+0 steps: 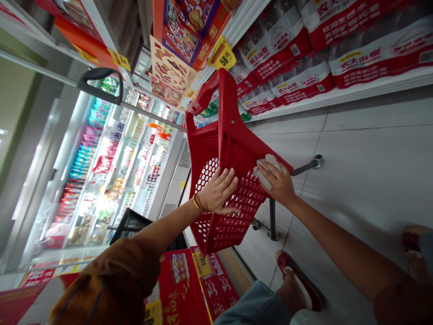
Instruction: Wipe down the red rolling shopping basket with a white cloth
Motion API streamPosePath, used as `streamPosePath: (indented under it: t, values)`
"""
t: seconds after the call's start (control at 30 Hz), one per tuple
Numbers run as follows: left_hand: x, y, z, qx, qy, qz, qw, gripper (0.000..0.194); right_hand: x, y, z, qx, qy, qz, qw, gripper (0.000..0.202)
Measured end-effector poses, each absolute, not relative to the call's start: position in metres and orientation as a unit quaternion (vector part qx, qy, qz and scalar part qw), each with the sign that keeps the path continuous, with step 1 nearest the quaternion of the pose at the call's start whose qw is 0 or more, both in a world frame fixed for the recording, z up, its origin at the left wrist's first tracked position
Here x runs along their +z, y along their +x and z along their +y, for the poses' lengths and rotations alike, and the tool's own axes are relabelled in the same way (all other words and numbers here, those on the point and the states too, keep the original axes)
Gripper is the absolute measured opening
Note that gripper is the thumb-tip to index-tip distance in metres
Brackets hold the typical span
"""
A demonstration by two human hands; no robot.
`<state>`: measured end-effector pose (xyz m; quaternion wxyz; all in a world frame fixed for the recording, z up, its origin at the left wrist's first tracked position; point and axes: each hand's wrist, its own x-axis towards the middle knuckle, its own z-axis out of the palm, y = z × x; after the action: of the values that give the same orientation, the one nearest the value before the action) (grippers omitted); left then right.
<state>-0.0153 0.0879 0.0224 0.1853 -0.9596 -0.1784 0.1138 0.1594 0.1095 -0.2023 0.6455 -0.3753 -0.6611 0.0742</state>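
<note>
Holding a crumpled pale cloth [270, 164] against the upper side of a red plastic shopping cart [243, 140], the right hand [279, 183] has its fingers laid close together over the fabric. The left hand [218, 192], a gold-coloured bracelet [198, 203] at its wrist, lies flat at the cart's perforated wall, fingers nearly together and thumb apart; whether the palm fully touches, I cannot tell. The cart sits mid-view, hemmed in between a white shelf [341, 95] stacked with red-and-white packs of bottled water [297, 85] and red printed cartons [182, 280]. Orange and purple boxes [192, 22] stand near its handle, beside a yellow price tag [222, 53]. A black plastic basket [128, 223] shows partly behind the left forearm. Beneath the cart's metal legs [272, 216] spreads a pale tiled floor [365, 167], with a red shoe [299, 282] on it. Farther off, a brightly lit display case [111, 167] holds rows of colourful packages.
</note>
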Motion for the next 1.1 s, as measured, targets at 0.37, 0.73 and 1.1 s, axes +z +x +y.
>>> streamPosePath:
  t: [0.37,0.73,1.1]
  values:
    - [0.016,-0.032,0.084,0.159,-0.955,-0.204,0.147,0.107,-0.133,0.177,0.116,0.05,-0.353,-0.614,0.704,0.053]
    - [-0.001,-0.057,0.079,0.161,-0.955,-0.231,0.092,0.111,-0.036,0.185,0.145,-0.01,-0.222,-0.775,0.591,0.031]
    - [-0.006,-0.044,0.079,0.156,-0.957,-0.225,0.101,0.113,0.012,0.201,0.141,-0.062,-0.308,-0.836,0.449,0.027]
